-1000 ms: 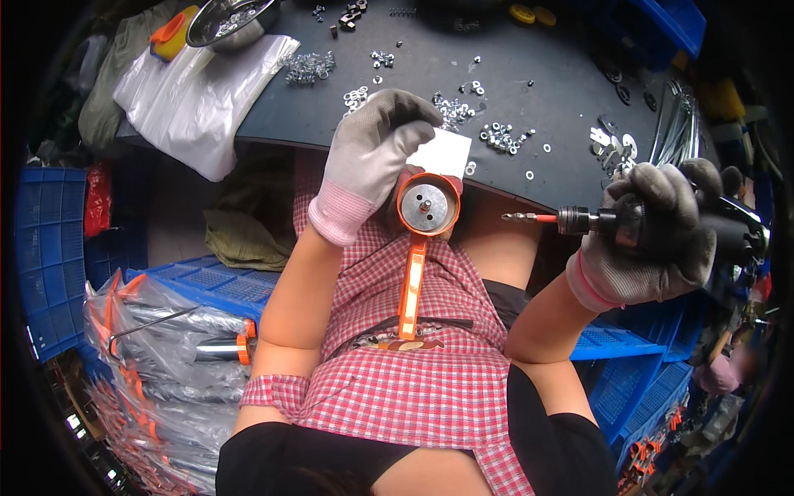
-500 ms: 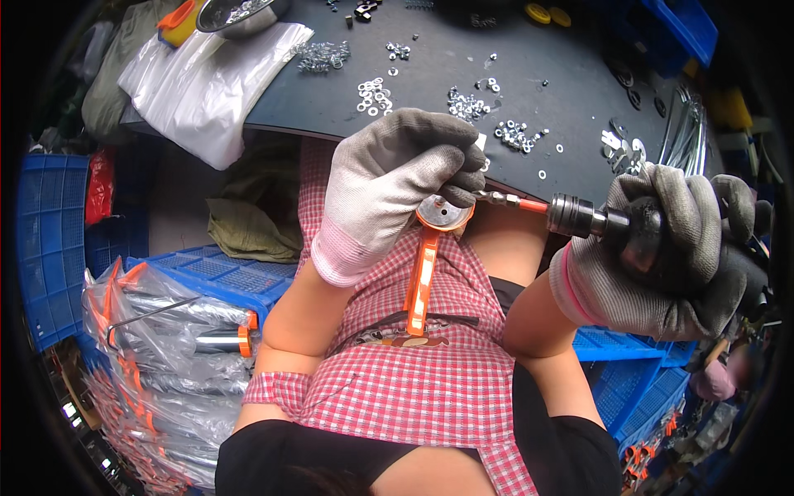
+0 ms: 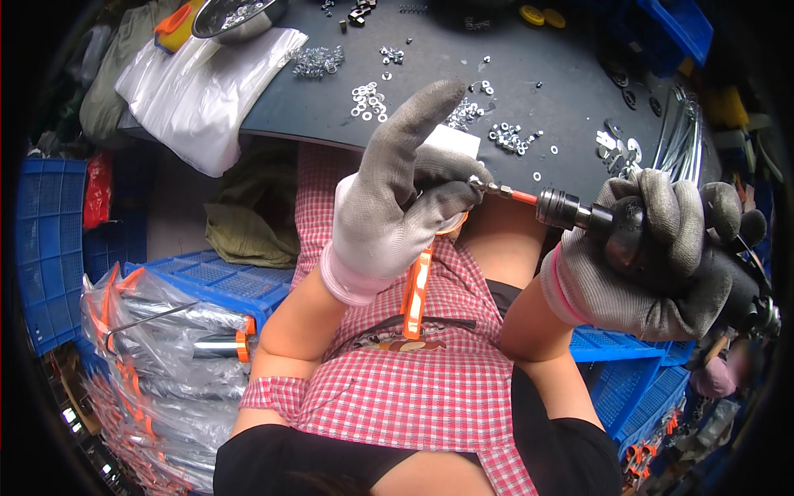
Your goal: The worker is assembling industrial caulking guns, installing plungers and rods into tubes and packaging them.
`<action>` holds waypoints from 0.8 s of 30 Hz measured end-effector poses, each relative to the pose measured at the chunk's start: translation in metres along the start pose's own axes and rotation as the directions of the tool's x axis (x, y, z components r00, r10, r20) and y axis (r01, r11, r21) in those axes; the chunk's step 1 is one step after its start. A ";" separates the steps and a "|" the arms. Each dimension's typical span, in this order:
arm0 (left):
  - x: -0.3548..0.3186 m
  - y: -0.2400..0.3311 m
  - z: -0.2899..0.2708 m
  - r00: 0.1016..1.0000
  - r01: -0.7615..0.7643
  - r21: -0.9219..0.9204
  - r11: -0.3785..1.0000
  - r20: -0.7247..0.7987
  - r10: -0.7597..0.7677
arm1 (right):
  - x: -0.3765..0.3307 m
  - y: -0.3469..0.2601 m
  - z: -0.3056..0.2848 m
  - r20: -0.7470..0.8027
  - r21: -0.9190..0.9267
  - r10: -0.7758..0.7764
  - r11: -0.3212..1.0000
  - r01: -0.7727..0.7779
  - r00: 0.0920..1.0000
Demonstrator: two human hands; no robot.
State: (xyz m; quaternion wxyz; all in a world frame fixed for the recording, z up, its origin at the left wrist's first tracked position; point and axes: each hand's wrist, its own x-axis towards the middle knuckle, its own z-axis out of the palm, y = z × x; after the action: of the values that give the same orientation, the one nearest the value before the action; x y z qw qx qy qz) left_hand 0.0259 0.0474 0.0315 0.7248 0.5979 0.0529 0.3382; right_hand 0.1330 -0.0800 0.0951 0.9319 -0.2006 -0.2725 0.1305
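Observation:
My right hand (image 3: 653, 264), in a grey-coated glove, is wrapped round a black power screwdriver (image 3: 628, 234) that points left. Its bit (image 3: 521, 197) has a red sleeve and reaches the fingertips of my gloved left hand (image 3: 397, 182). There my thumb and bent fingers pinch a small shiny metal fastener (image 3: 475, 181) at the bit's end; its exact kind is too small to tell. My left forefinger points up, apart from the others. Below that hand, an orange-handled part (image 3: 418, 289) rests upright against my checked apron, its upper end mostly hidden by the glove.
On the dark table (image 3: 331, 99) lie white washers (image 3: 368, 101), nuts (image 3: 513, 138), springs (image 3: 318, 61) and metal plates (image 3: 619, 149). White plastic bags (image 3: 207, 91) overhang its left edge, beside a metal bowl (image 3: 240, 21). Bagged orange-ended tubes (image 3: 182, 347) fill the lower left, near blue crates (image 3: 51, 240).
My left forefinger has lifted and straightened away from the bit while the thumb stays by its tip. The glove now covers the round metal disc. The screwdriver has shifted slightly left.

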 end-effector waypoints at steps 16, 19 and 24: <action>-0.013 -0.018 0.009 0.993 -0.095 -0.039 0.995 -0.069 0.092 | -0.008 0.007 -0.014 0.250 -0.072 0.026 0.997 -0.009 0.968; -0.017 -0.015 0.017 0.980 0.048 -0.022 0.999 -0.194 -0.051 | -0.009 0.006 -0.020 0.210 -0.057 0.029 0.998 -0.017 0.977; -0.022 -0.006 -0.024 0.954 -0.287 0.712 0.641 0.156 0.255 | -0.010 0.000 -0.031 0.118 -0.018 0.047 0.999 -0.045 0.992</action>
State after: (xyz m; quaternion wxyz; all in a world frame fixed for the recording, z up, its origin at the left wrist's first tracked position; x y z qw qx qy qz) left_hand 0.0004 0.0544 0.0119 0.3696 0.8437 0.0777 0.3815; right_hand 0.1427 -0.0925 0.0664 0.9093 -0.2057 -0.3236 0.1614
